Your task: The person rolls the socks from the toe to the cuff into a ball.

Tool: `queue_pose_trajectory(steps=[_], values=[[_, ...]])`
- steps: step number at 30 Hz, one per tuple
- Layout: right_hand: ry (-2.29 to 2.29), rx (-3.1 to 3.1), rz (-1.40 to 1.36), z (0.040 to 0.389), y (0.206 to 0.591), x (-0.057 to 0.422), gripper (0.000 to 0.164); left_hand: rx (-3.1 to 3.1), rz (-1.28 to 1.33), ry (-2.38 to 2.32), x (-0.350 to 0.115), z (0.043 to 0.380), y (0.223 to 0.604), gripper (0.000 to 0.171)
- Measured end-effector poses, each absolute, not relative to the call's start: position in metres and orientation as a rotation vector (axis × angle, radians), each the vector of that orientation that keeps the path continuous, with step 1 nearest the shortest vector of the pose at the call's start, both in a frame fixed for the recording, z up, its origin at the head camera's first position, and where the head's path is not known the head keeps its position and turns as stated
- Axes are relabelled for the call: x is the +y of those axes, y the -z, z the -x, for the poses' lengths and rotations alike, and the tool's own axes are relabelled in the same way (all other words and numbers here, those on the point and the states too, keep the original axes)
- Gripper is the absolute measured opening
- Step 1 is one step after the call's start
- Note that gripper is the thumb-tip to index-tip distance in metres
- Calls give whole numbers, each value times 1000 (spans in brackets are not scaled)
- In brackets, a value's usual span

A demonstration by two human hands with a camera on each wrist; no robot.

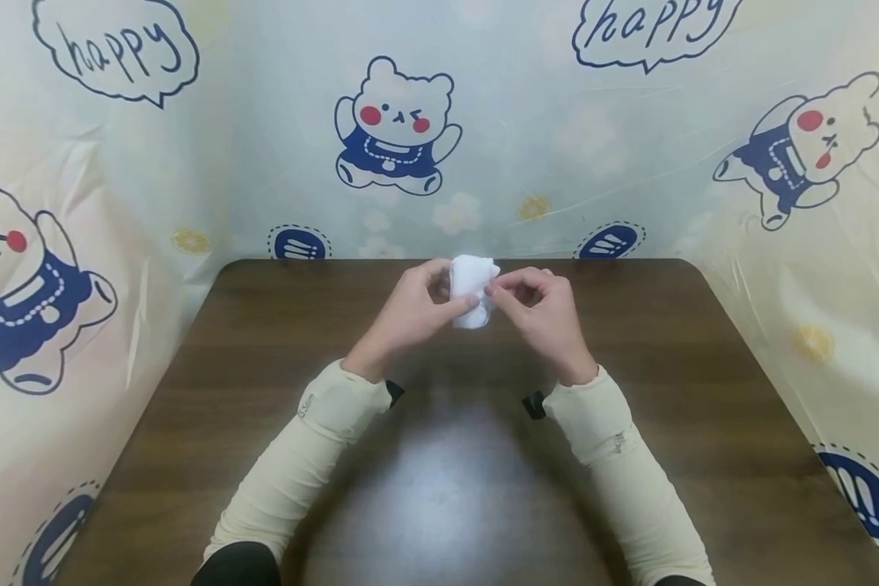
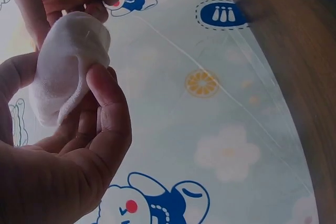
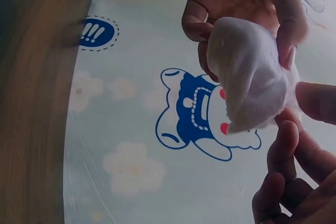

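Note:
A small rolled bundle of soft white cloth (image 1: pixel 472 281) is held up above the far part of the table. My left hand (image 1: pixel 417 305) grips it from the left, thumb across its near face and fingers behind. On the other side, my right hand (image 1: pixel 545 309) pinches the bundle's edge between thumb and fingertips. In the left wrist view the white cloth (image 2: pixel 63 66) shows a fold along its side, close to a left fingertip. The right wrist view shows the cloth (image 3: pixel 247 72) bulging between the two hands, with a loose flap hanging at its lower end.
A dark brown wooden table (image 1: pixel 439 488) lies under both arms. Behind and beside it hangs a pale curtain (image 1: pixel 520 146) printed with cartoon bears. Both forearms wear cream sleeves (image 1: pixel 286 480), and a small black piece (image 1: pixel 534 404) sticks out at the right cuff.

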State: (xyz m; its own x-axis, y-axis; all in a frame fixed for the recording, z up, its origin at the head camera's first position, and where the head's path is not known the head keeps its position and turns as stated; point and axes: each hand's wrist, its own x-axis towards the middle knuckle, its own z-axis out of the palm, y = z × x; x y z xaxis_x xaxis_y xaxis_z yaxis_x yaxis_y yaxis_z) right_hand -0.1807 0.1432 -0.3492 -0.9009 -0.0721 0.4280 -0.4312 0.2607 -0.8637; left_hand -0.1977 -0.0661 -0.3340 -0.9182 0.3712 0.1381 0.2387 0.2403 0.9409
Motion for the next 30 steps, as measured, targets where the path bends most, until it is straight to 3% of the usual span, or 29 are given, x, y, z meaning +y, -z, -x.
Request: queue_pose_trajectory(steps=[17, 22, 27, 30], values=[[-1542, -2348, -424, 177, 351, 145, 11, 2207, -581, -1821, -70, 199, 336, 44], [-1743, -2251, -459, 177, 349, 147, 19, 2228, -595, -1855, -71, 198, 335, 41], [-1810, -2212, -625, 171, 335, 148, 45, 2234, -615, -1870, -74, 198, 334, 43], [-1763, -2261, -696, 164, 325, 144, 51, 2232, -608, -1879, -74, 198, 333, 45]])
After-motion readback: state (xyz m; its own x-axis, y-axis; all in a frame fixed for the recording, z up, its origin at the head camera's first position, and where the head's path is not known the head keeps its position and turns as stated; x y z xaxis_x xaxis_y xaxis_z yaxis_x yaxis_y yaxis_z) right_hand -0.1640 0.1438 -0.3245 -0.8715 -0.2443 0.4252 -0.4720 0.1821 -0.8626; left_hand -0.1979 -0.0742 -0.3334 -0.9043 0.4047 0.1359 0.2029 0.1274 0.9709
